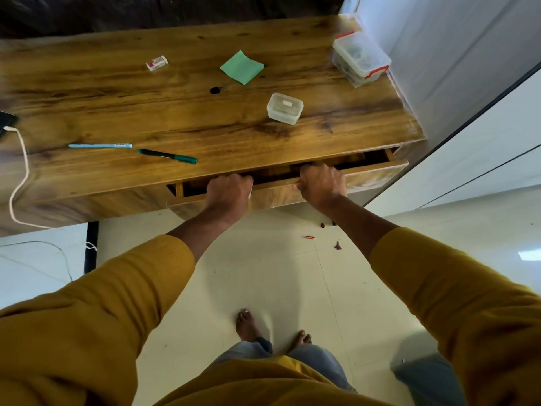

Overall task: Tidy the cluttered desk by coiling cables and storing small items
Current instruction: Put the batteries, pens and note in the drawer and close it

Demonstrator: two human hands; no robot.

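Gripping the top edge of the drawer front, my left hand and right hand sit apart at the middle of the frame, fingers hooked over the lip and out of sight inside. I judge the two-handed hold is there to keep the drawer running straight, so the small items have somewhere to go. It stands only partly open; what lies in its dark gap I cannot make out.

Above my hands on the desk lie a green marker and a light blue pen, side by side at centre left. Further up sit an eraser, a green sticky note pad, a small clear box and, at upper right, a larger lidded box with red clips; its contents are blurred.

At the left edge a white cable hangs uncoiled off the desk, its plugged end cut off by the frame. Small bits lie on the floor, too tiny to name.
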